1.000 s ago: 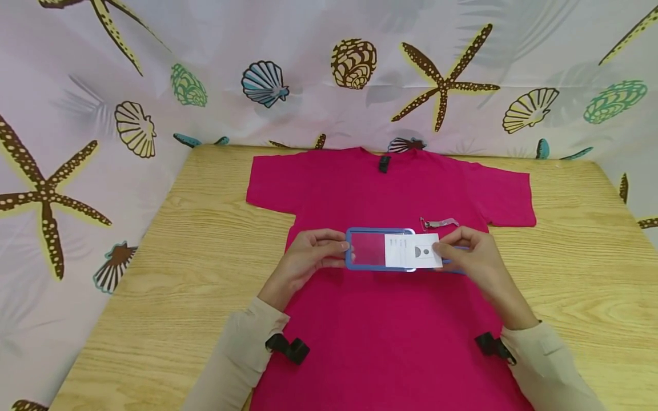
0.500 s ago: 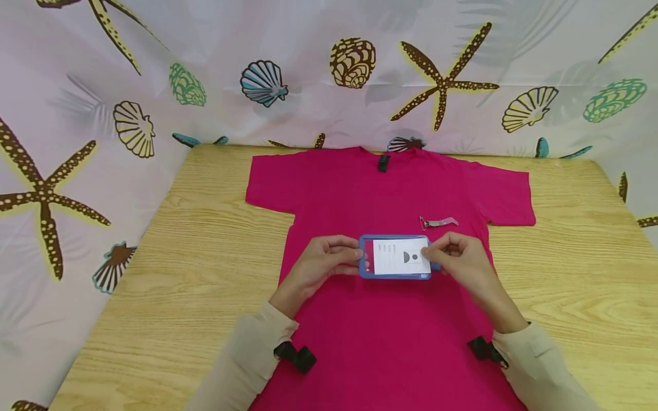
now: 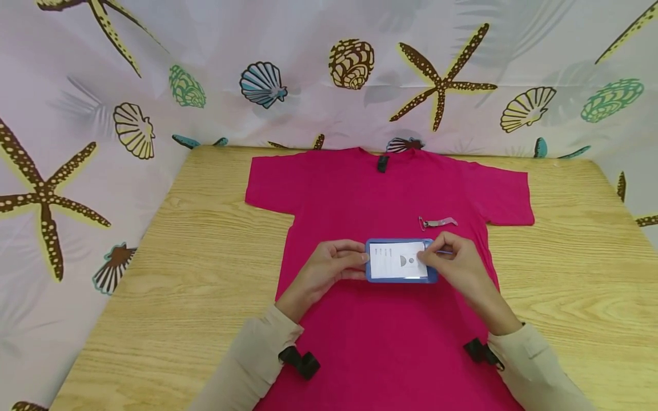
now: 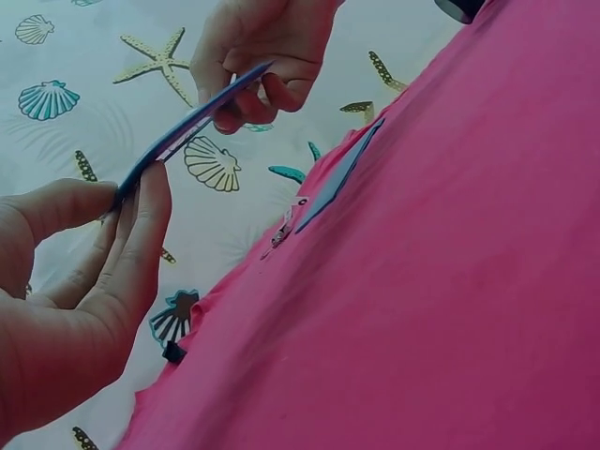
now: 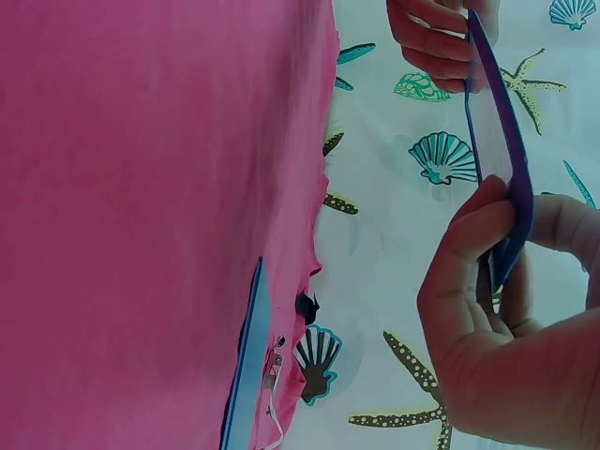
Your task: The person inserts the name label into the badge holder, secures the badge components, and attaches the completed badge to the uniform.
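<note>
A blue-framed badge holder [image 3: 401, 281] is held sideways above the pink T-shirt [image 3: 375, 354]. Inside its frame lies a white printed card [image 3: 385, 265]. My left hand [image 3: 331, 271] pinches the holder's left end between thumb and fingers. At the other end, my right hand [image 3: 460, 271] has its thumb on the card's right part, with fingers behind the holder. The right wrist view shows the right hand's fingers [image 5: 469, 272] curled round that end. Behind the holder, a metal badge clip with a clear strap [image 3: 437, 222] lies on the shirt.
A flat blue-edged piece [image 4: 337, 178] lies on the shirt beside the clip, mostly hidden by my right hand in the head view. The shirt is spread on a wooden table [image 3: 195, 240]. A curtain printed with shells and starfish [image 3: 308, 34] stands behind.
The card has slid left into the holder, from sticking out at the right to lying within the frame. Both hands have come closer together, with the holder slightly right and nearer.
</note>
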Motion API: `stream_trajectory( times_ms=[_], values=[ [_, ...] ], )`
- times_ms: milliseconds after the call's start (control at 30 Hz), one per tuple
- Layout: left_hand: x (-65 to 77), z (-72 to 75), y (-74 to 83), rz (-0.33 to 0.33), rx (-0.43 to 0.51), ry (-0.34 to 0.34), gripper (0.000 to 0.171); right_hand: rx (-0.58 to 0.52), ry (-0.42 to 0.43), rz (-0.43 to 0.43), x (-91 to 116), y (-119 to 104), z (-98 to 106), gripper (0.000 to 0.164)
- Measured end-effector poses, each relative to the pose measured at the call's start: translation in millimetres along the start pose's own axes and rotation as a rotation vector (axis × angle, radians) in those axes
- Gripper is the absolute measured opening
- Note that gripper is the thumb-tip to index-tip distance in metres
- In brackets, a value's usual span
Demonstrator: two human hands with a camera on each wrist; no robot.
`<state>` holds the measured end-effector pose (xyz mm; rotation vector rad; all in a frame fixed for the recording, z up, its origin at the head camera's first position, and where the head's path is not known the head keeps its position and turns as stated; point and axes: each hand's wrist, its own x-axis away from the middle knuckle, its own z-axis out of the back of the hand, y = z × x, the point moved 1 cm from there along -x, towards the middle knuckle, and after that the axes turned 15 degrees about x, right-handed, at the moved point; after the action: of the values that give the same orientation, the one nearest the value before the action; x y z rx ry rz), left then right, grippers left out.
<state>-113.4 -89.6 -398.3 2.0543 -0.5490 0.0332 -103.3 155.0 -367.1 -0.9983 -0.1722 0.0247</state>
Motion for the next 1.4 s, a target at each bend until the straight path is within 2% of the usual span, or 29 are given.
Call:
stream_trajectory(
  times_ms=[167,333,667,800,900,1000,1067,1167,1300,1400],
  values=[
    [-0.8,-1.7,-2.7,0.013,0.006,-0.020,0.025,-0.003,-0.003,-0.005,0.9,-1.9,1.4,0.015],
    [0.0,-2.7,-3.0,0.027,-0.055,-0.011,0.030,0.000,-0.012,-0.001,1.8,-2.6,0.8,0.016],
    [0.2,-1.0,-3.6,-0.008,-0.125,0.080,0.030,-0.087,-0.124,0.079,0.7,-1.2,-3.6,0.027],
    [0.0,0.7,-1.7,-0.018,-0.141,0.108,0.029,-0.104,-0.108,0.123,-3.4,-0.1,5.5,0.027],
    [0.1,3.0,0.9,-0.026,-0.144,0.121,0.029,0.037,-0.035,0.184,-6.4,5.6,20.6,0.028],
    [0.3,6.4,4.4,-0.035,-0.124,0.133,0.030,0.292,0.004,0.217,-9.1,13.3,36.0,0.035],
    [0.4,9.4,7.1,-0.039,-0.106,0.136,0.031,0.471,-0.015,0.209,-10.5,17.4,43.4,0.044],
    [0.3,13.6,10.9,-0.049,-0.074,0.133,0.032,0.650,-0.104,0.168,-13.7,21.8,50.0,0.061],
    [-0.2,16.4,15.0,-0.054,-0.051,0.114,0.033,0.771,-0.198,0.096,-16.9,29.4,57.0,0.078],
    [-0.1,18.0,16.6,-0.047,-0.051,0.105,0.033,0.806,-0.212,0.077,-19.1,35.7,60.5,0.084]
  ],
)
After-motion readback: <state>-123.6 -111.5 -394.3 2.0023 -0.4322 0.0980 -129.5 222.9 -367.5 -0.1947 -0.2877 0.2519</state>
